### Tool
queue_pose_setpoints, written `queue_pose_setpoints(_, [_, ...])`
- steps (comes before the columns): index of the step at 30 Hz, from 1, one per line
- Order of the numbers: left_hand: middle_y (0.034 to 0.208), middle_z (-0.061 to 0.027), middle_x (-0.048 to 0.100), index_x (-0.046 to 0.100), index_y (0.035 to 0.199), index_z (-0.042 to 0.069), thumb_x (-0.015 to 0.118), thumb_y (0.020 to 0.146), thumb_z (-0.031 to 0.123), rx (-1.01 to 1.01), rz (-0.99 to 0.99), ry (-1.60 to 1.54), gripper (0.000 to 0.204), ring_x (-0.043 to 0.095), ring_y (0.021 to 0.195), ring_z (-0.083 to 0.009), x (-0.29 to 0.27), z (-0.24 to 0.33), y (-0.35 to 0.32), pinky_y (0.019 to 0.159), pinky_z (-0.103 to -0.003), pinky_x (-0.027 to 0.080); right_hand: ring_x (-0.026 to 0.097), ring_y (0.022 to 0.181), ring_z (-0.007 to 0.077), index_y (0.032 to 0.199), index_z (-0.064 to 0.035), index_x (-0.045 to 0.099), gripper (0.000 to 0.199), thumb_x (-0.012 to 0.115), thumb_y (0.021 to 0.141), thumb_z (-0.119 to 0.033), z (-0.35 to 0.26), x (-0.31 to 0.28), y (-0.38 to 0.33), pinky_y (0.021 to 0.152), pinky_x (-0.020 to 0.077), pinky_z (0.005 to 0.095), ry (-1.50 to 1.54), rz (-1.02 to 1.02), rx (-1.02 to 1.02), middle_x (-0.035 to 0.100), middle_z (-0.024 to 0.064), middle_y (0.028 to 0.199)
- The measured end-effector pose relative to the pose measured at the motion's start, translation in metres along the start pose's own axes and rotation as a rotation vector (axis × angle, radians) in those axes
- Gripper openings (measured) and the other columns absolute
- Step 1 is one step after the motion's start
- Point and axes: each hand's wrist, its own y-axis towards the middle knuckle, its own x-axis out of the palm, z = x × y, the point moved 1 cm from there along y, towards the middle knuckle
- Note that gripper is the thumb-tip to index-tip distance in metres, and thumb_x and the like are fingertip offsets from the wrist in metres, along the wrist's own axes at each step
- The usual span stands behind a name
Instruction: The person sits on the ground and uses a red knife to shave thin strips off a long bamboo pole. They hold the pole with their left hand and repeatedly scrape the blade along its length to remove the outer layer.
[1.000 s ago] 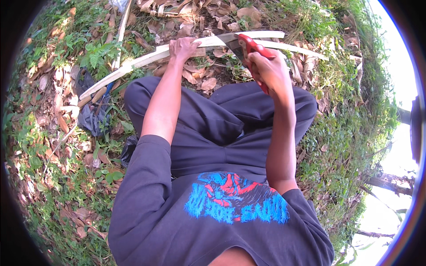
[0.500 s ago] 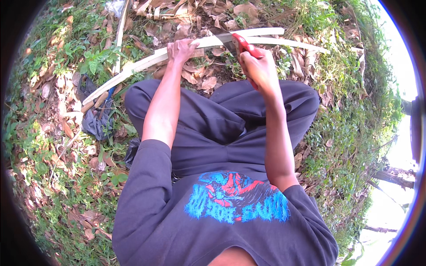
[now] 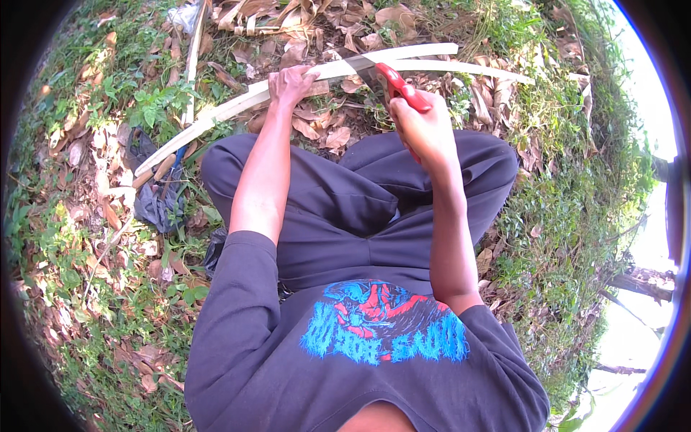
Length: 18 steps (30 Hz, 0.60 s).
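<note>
Sitting cross-legged, I have a bundle of long pale strips, like split bamboo or wood [image 3: 209, 121], lying across in front of my knees. My left hand [image 3: 290, 85] is closed around the strips near their middle. My right hand [image 3: 426, 129] grips a handsaw by its red handle [image 3: 400, 85]. The saw's grey blade [image 3: 357, 63] rests across the upper strip [image 3: 421, 51], to the right of my left hand. Behind the saw a second strip [image 3: 479, 70] runs on to the right. Where blade and strip meet, any cut is too small to make out.
At my left knee lies a dark plastic bag [image 3: 160, 205] with wooden-handled and blue-handled tools [image 3: 164, 167]. Another pale strip [image 3: 191, 75] lies farther off, beside a clear plastic bag [image 3: 184, 16]. Dry leaves [image 3: 338, 137] and grass cover the ground.
My right hand has drawn the saw slightly back toward me, its blade still across the strip. The left hand keeps its grip and has hardly moved.
</note>
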Motion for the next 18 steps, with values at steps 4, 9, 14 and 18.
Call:
queue_pose_setpoints(4, [0.105,-0.0098,0.075,0.076,0.112,0.022,0.067,0.086,0.053,0.010,0.000,-0.001,0.042,0.070,0.101,-0.0275,-0.002,0.005,0.000,0.097,-0.042,0.041,0.047,0.056,0.0103,0.075,0.0033,0.058,0.023,0.059,0.084,-0.018,0.000,0.011,0.019,0.056,0.0414,0.0330,-0.054,-0.018,-0.013,0.051,0.0063,0.057])
queue_pose_setpoints(9, [0.103,-0.0103,0.075,0.075,0.115,0.021,0.066,0.086,0.057,0.010,-0.042,0.027,0.047,0.071,0.098,-0.0281,-0.003,-0.001,-0.002,0.090,-0.042,0.048,0.050,0.054,0.0172,0.079,0.0030,0.060,0.023,0.059,0.085,-0.019,0.005,0.001,-0.021,0.058,0.0437,0.0350,0.007,-0.027,0.046,0.052,0.0098,0.057])
queue_pose_setpoints(14, [0.101,-0.0094,0.075,0.075,0.115,0.024,0.066,0.087,0.056,0.028,0.009,0.020,0.044,0.071,0.098,-0.0276,0.004,-0.007,-0.001,0.090,-0.041,0.048,0.050,0.056,0.0141,0.076,0.0030,0.058,0.023,0.060,0.084,-0.018,0.016,0.002,-0.019,0.057,0.0422,0.0354,0.005,0.033,-0.011,0.052,0.0079,0.057])
queue_pose_setpoints(18, [0.101,-0.0105,0.075,0.076,0.112,0.022,0.067,0.086,0.055,0.027,0.004,0.019,0.043,0.071,0.097,-0.0276,0.002,0.000,-0.001,0.092,-0.042,0.045,0.049,0.055,0.0135,0.074,0.0033,0.057,0.023,0.060,0.082,-0.017,0.001,0.011,0.007,0.056,0.0417,0.0359,-0.013,0.004,-0.002,0.052,0.0081,0.056])
